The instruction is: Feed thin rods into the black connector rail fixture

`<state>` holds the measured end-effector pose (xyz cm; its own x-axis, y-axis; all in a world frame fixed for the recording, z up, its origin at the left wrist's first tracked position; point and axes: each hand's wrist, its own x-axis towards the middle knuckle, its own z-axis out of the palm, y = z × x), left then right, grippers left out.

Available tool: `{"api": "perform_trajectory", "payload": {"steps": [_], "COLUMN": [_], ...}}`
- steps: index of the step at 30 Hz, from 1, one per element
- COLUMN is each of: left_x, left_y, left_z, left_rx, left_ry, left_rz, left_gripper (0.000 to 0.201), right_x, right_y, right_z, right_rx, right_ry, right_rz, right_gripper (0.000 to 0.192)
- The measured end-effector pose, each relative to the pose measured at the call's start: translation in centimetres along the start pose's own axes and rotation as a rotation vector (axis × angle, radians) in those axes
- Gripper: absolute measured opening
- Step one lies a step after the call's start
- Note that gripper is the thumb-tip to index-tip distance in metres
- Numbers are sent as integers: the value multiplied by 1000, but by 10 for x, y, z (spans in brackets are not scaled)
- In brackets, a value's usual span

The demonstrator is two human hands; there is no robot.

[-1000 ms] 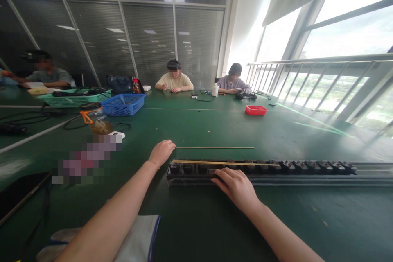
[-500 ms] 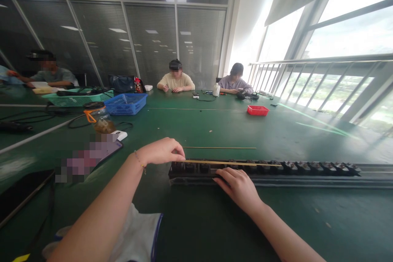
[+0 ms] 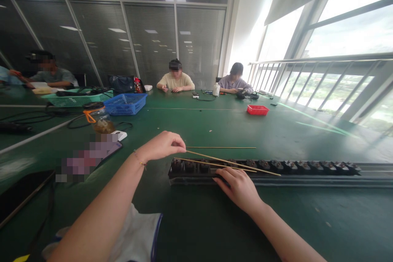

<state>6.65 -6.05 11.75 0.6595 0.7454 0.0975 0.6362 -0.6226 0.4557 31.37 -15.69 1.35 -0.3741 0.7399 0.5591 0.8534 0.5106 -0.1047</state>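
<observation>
Left hand point(image 3: 162, 145) pinches a thin rod point(image 3: 233, 162), right hand point(image 3: 238, 186) seemingly loose on the black rail point(image 3: 307, 168).

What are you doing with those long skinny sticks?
A person sits at a green table with a long black strip of sockets in front of them. The left hand pinches one end of a thin brass rod, tilted up off the strip. The right hand rests on the strip's near edge. Another rod lies on the table behind it. Other people work at the far side.
</observation>
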Motion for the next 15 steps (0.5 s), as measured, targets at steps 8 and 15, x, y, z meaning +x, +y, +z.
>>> {"api": "perform_trajectory", "payload": {"steps": [8, 15], "left_x": [11, 18], "left_y": [-29, -80], "left_z": [11, 45], "left_rx": [-38, 45], "left_ry": [271, 212], "left_rz": [-4, -76], "left_gripper": [27, 28], "right_x": [1, 1], "right_y": [0, -1], "right_z": [0, -2], "right_rx": [-3, -25], "right_ry": [13, 38], "right_rz": [-14, -40], "right_gripper": [22, 21]}}
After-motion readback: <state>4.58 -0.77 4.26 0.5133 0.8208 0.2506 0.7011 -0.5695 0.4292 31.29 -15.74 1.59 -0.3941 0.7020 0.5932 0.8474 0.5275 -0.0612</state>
